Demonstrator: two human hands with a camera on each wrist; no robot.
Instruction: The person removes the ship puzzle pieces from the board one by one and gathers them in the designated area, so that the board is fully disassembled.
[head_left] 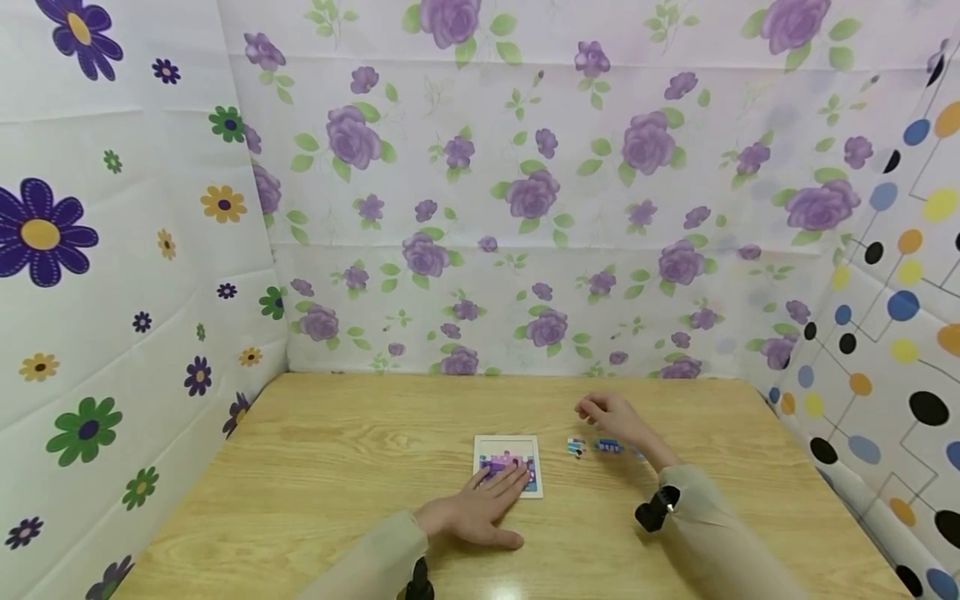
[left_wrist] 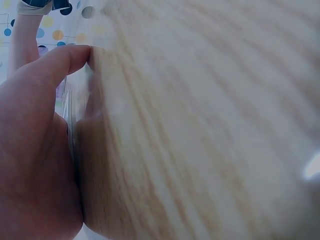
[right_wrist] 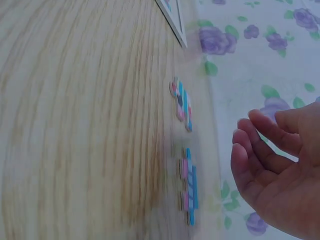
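My left hand [head_left: 478,510], fingers straight, lies over the puzzle tray's [head_left: 506,438] near edge, likely steadying it; my right hand [head_left: 611,414] — loosely curled, empty — hovers around loose pieces [head_left: 609,446].

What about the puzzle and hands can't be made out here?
Head view: part of the jigsaw puzzle, under the left hand.
Head view: part of the rightmost blue piece, behind the right forearm.
Right wrist view: most of the white puzzle frame, cut off by the top edge.
Left wrist view: part of the left hand, cut off by the left edge.
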